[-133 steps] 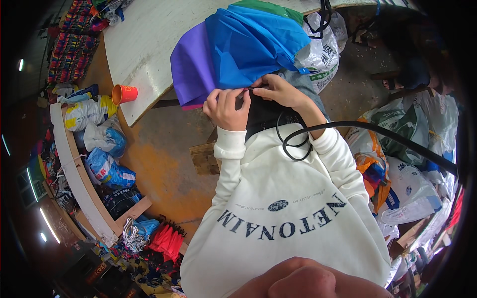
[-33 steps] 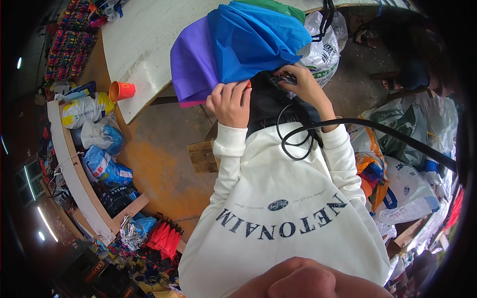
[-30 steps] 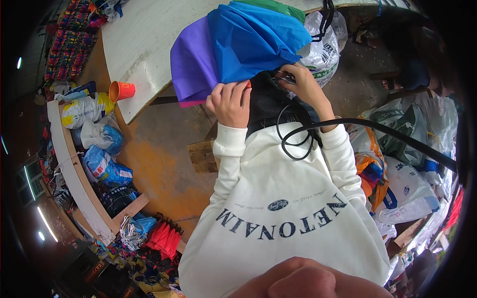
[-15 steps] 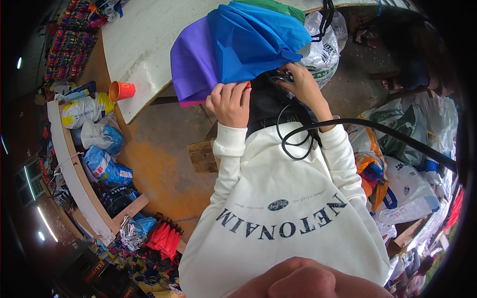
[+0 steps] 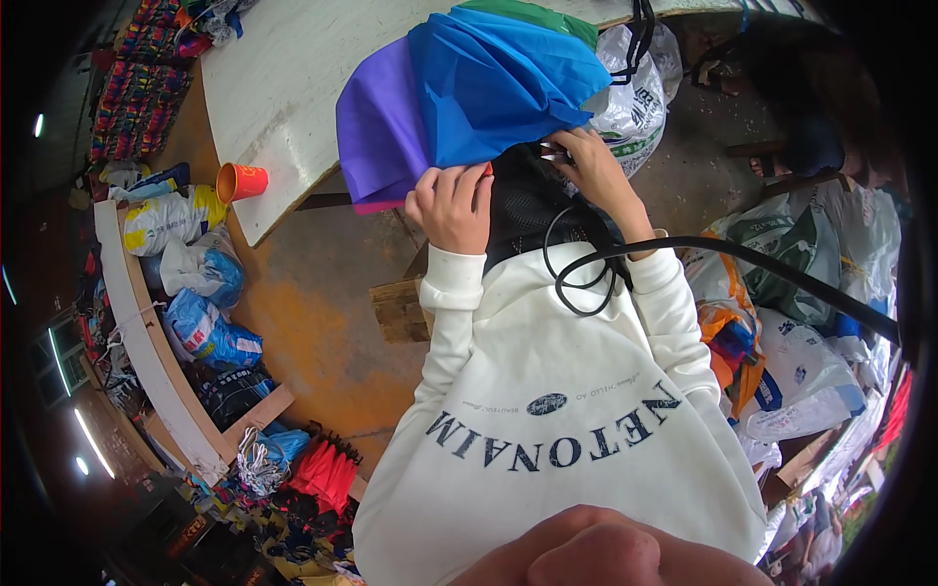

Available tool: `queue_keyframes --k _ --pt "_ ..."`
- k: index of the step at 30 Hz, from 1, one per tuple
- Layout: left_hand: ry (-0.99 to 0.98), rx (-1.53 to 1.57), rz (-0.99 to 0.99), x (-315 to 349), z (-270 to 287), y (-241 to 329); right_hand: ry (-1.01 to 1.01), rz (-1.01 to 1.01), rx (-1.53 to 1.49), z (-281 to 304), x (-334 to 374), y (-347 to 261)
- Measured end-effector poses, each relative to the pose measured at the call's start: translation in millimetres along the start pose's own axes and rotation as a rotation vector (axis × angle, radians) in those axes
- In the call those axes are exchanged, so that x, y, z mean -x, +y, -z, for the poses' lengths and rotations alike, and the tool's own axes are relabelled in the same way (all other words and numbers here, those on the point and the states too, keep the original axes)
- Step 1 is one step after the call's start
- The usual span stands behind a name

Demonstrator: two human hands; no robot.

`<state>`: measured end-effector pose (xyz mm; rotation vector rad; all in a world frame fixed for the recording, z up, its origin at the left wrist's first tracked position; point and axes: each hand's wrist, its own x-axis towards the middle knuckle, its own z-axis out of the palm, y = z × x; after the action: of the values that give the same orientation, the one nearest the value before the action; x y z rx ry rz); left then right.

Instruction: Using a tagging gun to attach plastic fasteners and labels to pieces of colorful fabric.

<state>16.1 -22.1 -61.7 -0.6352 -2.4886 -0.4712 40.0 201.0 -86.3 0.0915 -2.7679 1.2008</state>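
Observation:
A panelled fabric piece (image 5: 498,83) in blue, purple and green hangs over the near edge of the white table, its lower edge close to my hands. My left hand (image 5: 451,207) is closed, fingertips pinching the blue panel's lower edge beside a tiny red bit. Just right of it, my right hand (image 5: 598,176) is curled round a small metal tool (image 5: 556,153) with pointed ends; its exact kind is partly hidden. Black mesh cloth (image 5: 528,210) lies below the fabric, between my wrists. A black cord (image 5: 562,278) loops beside my right wrist.
An orange-red paper cup (image 5: 240,182) stands near the left corner of the white table (image 5: 283,107). Filled plastic bags (image 5: 801,371) crowd the right side, and more bags (image 5: 210,327) lie along a wooden frame (image 5: 147,332) at left. A thick black cable (image 5: 772,262) crosses at right.
My right hand has shifted slightly downward, and the metal tool's tips now sit closer together. My left hand keeps its pinch in the same place.

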Motion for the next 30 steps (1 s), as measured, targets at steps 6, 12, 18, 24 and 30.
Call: queue_keyframes --k 6,12,18,24,30 --pt "0.009 0.006 0.002 -0.3 -0.7 -0.8 0.051 0.073 -0.07 5.1 1.1 -8.6" --pt "0.023 0.022 0.022 -4.4 3.2 0.9 0.08 0.169 -0.105 22.1 -7.2 -38.8" --pt "0.024 0.036 0.034 -4.2 3.1 2.3 0.055 0.192 -0.169 23.8 -6.1 -57.9" --pt "0.025 0.025 0.03 -3.7 2.7 1.7 -0.014 0.052 -0.329 25.5 -6.0 -55.3" --pt "0.029 0.02 0.028 -3.6 2.5 2.3 -0.054 0.029 -0.559 23.9 -6.4 -50.1"
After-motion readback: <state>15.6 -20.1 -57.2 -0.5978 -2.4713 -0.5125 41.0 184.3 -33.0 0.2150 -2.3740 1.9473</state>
